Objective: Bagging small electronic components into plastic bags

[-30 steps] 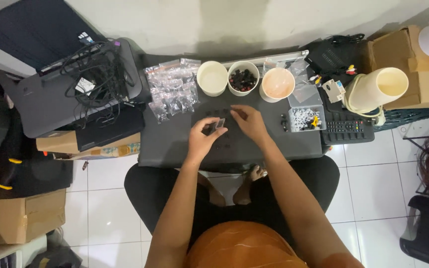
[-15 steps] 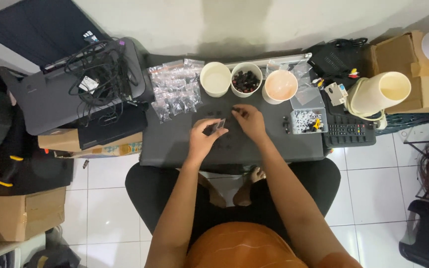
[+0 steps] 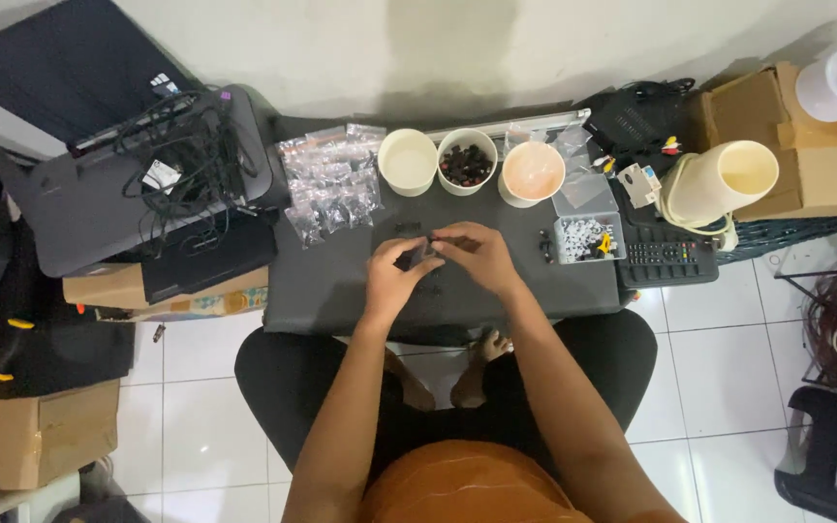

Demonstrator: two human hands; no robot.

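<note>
Hands: your left hand (image 3: pixel 394 276) and right hand (image 3: pixel 477 257) are meeting over the middle of the grey table (image 3: pixel 341 291), fingers pinching a small dark part (image 3: pixel 428 250) | Axis: too small to tell | Surroundings: three cups (image 3: pixel 467 160) are lining the far edge; plastic bags (image 3: pixel 331 184) are lying at the far-left corner.

Low dark grey table (image 3: pixel 341 291) over white tiles.
On it: three paper cups (image 3: pixel 409 162), clear plastic bags (image 3: pixel 333 182), a small parts tray (image 3: pixel 588 238), loose black pieces (image 3: pixel 544 246).
</note>
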